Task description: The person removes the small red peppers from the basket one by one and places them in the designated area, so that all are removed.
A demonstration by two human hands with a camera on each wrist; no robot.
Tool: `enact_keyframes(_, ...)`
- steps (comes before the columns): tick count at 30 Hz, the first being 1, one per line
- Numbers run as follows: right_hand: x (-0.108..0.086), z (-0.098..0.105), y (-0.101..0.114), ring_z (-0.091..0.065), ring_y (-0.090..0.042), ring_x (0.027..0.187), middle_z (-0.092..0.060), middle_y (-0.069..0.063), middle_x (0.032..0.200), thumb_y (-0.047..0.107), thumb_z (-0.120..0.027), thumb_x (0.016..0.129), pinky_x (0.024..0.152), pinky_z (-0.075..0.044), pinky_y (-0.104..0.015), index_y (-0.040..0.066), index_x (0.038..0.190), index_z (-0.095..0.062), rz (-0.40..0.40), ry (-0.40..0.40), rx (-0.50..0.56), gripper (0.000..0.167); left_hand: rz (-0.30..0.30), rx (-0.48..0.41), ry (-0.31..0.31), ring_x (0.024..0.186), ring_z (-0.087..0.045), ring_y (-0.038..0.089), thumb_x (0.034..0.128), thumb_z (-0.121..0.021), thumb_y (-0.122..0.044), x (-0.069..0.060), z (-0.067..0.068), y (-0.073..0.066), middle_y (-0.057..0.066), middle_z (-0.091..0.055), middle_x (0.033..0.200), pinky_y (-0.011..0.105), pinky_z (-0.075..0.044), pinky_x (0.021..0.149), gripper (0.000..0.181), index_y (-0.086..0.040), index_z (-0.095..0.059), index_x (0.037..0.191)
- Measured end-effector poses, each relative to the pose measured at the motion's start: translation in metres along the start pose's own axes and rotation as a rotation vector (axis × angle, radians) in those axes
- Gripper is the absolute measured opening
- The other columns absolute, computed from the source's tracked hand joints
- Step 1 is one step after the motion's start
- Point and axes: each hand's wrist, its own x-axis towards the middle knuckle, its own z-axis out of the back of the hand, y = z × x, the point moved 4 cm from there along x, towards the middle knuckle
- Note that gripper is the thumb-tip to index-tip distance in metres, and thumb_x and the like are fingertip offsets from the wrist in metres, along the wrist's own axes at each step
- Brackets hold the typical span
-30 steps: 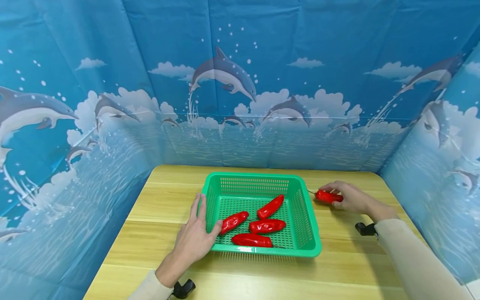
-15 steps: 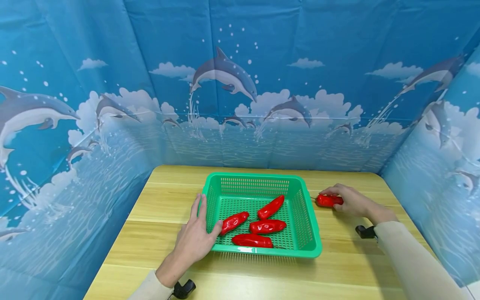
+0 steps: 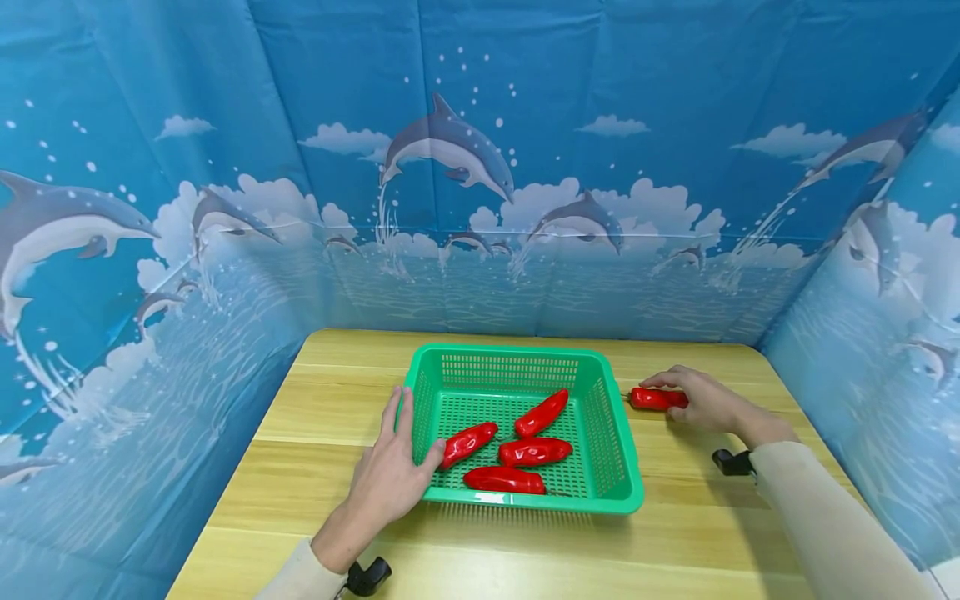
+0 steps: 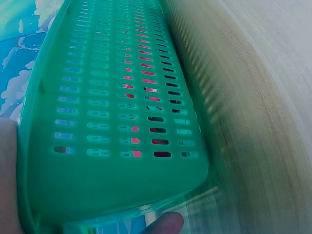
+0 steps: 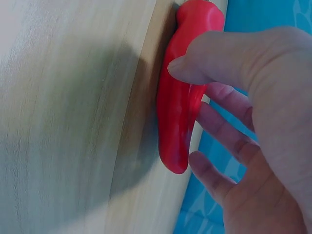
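Note:
A green plastic basket (image 3: 626,492) stands on the wooden table, its side walls slotted. Several glossy red chili peppers (image 3: 535,452) lie on its mesh floor. My left hand (image 3: 392,479) holds the basket at its near left corner, thumb over the rim and fingers along the outside; in the left wrist view a fingertip (image 4: 168,224) shows below the wall. Right of the basket, my right hand (image 3: 701,402) pinches another red chili pepper (image 5: 178,112) low over the table or touching it, which I cannot tell. The thumb lies across it and the fingers are on its far side.
The wooden table (image 3: 300,425) has rounded back corners. A blue curtain (image 3: 480,292) printed with dolphins and clouds encloses it at the back and both sides. A black wrist mount (image 3: 367,577) sits under the left wrist, and another (image 3: 731,462) by the right.
The red chili pepper in my right hand has shifted slightly nearer to me and its thin stem now points at the basket differently. The left hand and basket have stayed put.

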Motion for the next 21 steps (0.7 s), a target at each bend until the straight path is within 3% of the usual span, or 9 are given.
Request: enact_keyframes(21, -0.004, 0.013, 0.005, -0.065, -0.058, 0.140, -0.071, -0.029, 0.152, 0.000, -0.086, 0.100, 0.113, -0.056, -0.080, 0.006, 0.153, -0.074, 0.035, -0.024, -0.005, 0.056, -0.006, 0.014, 0.002, 0.045, -0.045, 0.017, 0.1136, -0.070, -0.052, 0.001, 0.001, 0.000, 0.012, -0.007, 0.199, 0.032, -0.040, 0.045, 0.106, -0.009, -0.008, 0.189)
